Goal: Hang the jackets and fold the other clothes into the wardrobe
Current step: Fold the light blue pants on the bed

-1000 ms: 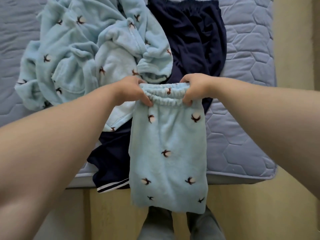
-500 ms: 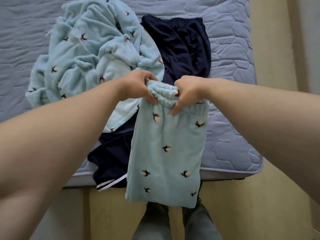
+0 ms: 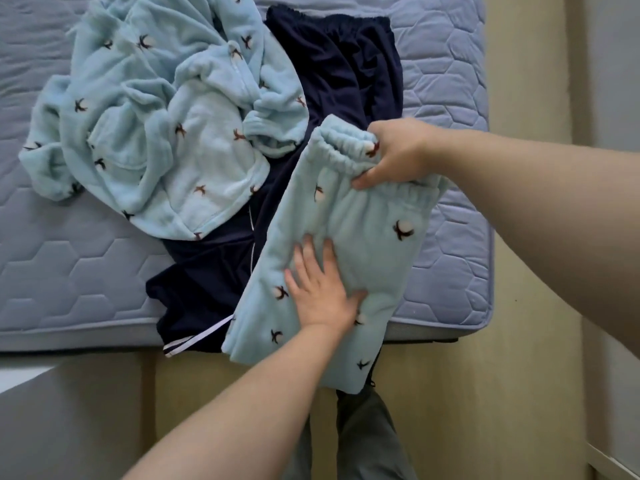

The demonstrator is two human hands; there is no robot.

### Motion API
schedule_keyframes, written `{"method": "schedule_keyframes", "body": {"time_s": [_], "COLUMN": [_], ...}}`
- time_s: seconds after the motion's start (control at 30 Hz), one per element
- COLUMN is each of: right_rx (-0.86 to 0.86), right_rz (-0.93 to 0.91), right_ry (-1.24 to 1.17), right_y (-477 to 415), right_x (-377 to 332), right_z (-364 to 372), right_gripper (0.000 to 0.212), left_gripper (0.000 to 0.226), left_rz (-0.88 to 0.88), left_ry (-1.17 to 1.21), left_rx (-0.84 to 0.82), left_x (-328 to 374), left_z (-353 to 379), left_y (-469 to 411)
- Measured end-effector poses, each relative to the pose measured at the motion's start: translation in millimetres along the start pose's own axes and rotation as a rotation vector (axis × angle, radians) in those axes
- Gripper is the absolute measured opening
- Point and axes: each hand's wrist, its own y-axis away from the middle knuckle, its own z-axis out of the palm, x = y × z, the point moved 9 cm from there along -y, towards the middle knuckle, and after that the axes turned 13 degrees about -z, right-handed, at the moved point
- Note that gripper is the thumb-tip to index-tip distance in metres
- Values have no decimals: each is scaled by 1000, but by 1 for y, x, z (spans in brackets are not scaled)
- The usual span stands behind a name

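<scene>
Barely started tbh. Halfway into folding light blue bird-print fleece trousers [image 3: 363, 244] at the edge of the quilted grey-blue mattress [image 3: 69, 265]: pinching the waistband [image 3: 343, 150] with right hand [image 3: 394, 154], pressing down with flat, straight-fingered left hand [image 3: 322, 292]. Yet to fold: crumpled matching fleece top [image 3: 156, 116], navy track trousers [image 3: 332, 64].

Quilted mattress [image 3: 446, 74] in a dusty blue-grey, hexagon stitching all over, piped seam along the near edge. Sits on a darker grey base [image 3: 426, 332] peeking out just under that near edge. Pale yellowish floor [image 3: 502, 393] below and right of the mattress, smooth, with a thin vertical seam [image 3: 149, 386] below the mattress's left half. Big flat grey surface [image 3: 69, 420] below the mattress's left end, white strip [image 3: 20, 370] along its top, honestly can't tell what it is. Off-white wall or panel [image 3: 613, 81] far right of the mattress, pale skirting [image 3: 609, 459] at its foot. Soft, even light, a bit dim.
</scene>
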Motion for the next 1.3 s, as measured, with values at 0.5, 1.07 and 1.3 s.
{"method": "schedule_keyframes", "body": {"time_s": [0.5,1.07,1.3], "right_rx": [298,260,174], "right_rz": [10,41,11], "right_ry": [397,335,346], "right_y": [74,95,82], "right_x": [-6,-115,-113], "right_z": [-22,153,212], "right_gripper": [50,62,59], "left_gripper": [75,30,84], "left_rz": [341,-765,-571], "left_ry": [214,1202,1441], "left_rx": [-18,-540,-756], "left_x": [116,-119,-111], "left_z": [-37,14,13], "left_y": [-85,-24,-24]}}
